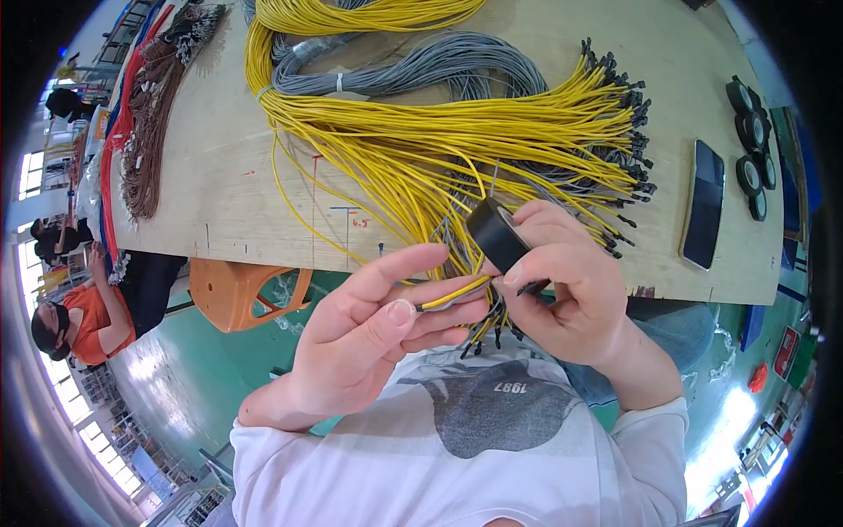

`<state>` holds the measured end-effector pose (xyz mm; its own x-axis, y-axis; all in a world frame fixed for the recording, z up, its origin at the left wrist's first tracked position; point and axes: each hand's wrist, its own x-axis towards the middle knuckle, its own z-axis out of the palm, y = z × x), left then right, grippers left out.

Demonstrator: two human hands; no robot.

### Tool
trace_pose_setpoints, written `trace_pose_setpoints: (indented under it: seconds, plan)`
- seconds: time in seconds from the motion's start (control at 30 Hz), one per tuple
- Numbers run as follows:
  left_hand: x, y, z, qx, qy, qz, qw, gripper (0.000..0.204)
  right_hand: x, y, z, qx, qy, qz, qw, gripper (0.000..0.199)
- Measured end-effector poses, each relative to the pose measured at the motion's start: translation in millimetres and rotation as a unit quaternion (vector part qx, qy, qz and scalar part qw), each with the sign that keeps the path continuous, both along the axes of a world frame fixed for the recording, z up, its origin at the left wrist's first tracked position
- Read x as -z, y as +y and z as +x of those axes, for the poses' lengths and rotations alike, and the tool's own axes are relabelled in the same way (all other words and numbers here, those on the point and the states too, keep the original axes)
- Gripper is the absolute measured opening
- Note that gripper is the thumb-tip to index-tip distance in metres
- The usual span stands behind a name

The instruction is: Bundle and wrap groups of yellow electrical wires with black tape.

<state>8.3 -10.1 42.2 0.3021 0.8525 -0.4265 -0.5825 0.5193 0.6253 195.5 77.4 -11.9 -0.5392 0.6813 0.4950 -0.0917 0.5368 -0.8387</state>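
My left hand (pixel 356 338) is palm up, fingers partly stretched. Across its fingers lies the end of a yellow cable (pixel 458 292) with a grey wire beside it, the thumb close against the tip. A roll of black tape (pixel 494 237) is gripped by my right hand (pixel 571 285), whose thumb and fingers pinch close to the cable, just right of my left fingertips. Whether tape touches the cable is hard to see. Behind both hands a large bundle of yellow cables (pixel 448 123) spreads over the table, many ending in black connectors (pixel 628 123).
On the wooden table (pixel 228 206) a grey cable bundle (pixel 413 70) lies behind the yellow one. To the right are a phone (pixel 704 204) and several black tape rolls (pixel 751 132). Brown cables (pixel 154 132) lie left. An orange stool (pixel 230 294) and a seated person (pixel 92 312) are beyond.
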Motion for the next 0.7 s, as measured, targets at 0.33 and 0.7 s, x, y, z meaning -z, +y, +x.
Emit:
trace_pose_setpoints:
  seconds: [0.33,0.7]
  plan:
    - [1.3,-0.6,-0.4,-0.018,-0.025,-0.013,0.999,0.041,0.4,-1.3,-1.5,0.03,-0.005,0.09,0.995,0.033]
    - [-1.5,-0.3,3.5,-0.034,-0.014,-0.03,0.999,0.042,0.3,-1.2,0.7,0.004,0.006,0.089,0.996,0.036]
